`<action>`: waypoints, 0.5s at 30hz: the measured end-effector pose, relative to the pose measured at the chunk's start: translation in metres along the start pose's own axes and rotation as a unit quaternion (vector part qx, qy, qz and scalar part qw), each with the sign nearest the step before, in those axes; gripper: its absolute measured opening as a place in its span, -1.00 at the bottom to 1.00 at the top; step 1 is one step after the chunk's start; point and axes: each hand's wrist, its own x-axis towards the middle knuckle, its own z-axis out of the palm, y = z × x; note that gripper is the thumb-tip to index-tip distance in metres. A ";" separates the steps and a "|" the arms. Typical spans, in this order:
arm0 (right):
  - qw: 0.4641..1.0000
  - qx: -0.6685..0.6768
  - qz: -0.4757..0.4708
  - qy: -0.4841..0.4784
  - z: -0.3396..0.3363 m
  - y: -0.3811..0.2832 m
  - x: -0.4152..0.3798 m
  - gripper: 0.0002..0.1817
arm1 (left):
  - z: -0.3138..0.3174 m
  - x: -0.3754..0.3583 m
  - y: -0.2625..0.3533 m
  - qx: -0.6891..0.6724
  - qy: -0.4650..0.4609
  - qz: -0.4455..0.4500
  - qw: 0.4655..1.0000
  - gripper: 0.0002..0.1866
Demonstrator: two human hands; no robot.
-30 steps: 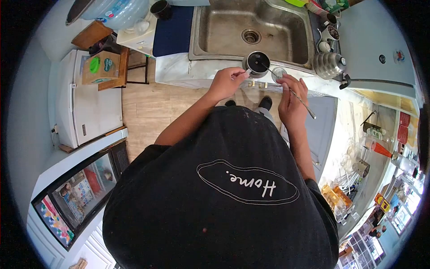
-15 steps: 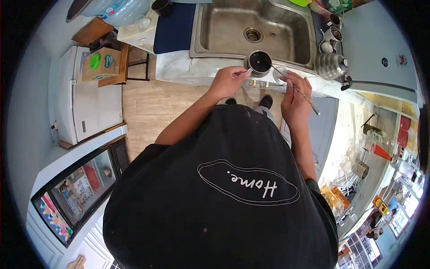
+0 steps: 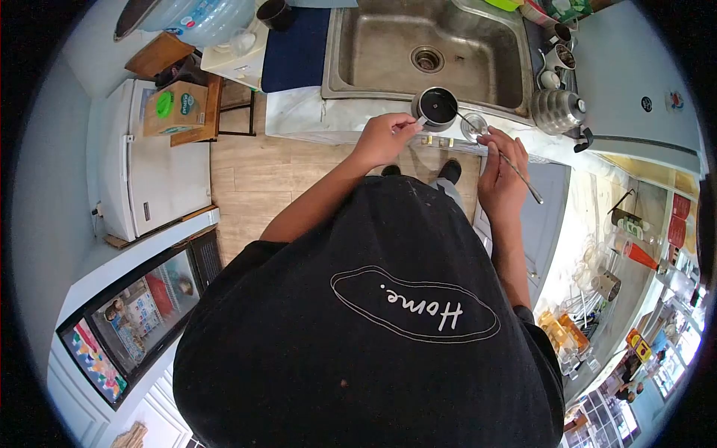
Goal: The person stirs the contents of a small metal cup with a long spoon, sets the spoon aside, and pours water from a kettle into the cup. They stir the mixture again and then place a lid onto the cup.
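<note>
A metal cup [image 3: 420,99] with dark liquid in it sits at the front edge of the counter by the sink. The fingers of my left hand [image 3: 387,140] are closed on its handle. My right hand [image 3: 503,175] pinches a long thin-handled spoon [image 3: 532,190], whose near end sticks out toward me. The spoon's other end reaches to the cup's right rim; its tip cannot be made out. A small clear glass [image 3: 473,125] stands between the cup and my right hand, partly behind the fingers.
Behind the cup is a steel sink [image 3: 388,91]. To its right are a ridged metal kettle [image 3: 556,110] and several cups. A dark blue mat [image 3: 295,56] lies on the left of the counter. A cardboard box [image 3: 187,112] and a white freezer [image 3: 172,183] stand farther left.
The view has shifted slightly, so everything appears a little to the right and lower. Both hands keep their holds on the cup handle and the spoon.
</note>
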 end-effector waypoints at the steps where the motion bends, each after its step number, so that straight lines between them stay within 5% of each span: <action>1: 1.000 0.005 -0.002 -0.004 -0.001 0.000 -0.002 -0.86 | 0.000 0.000 -0.001 0.001 -0.001 0.005 1.000 -0.67; 15: 1.000 0.006 0.000 -0.002 0.006 -0.004 0.004 -0.85 | -0.002 0.003 0.002 0.001 -0.015 0.011 1.000 -0.68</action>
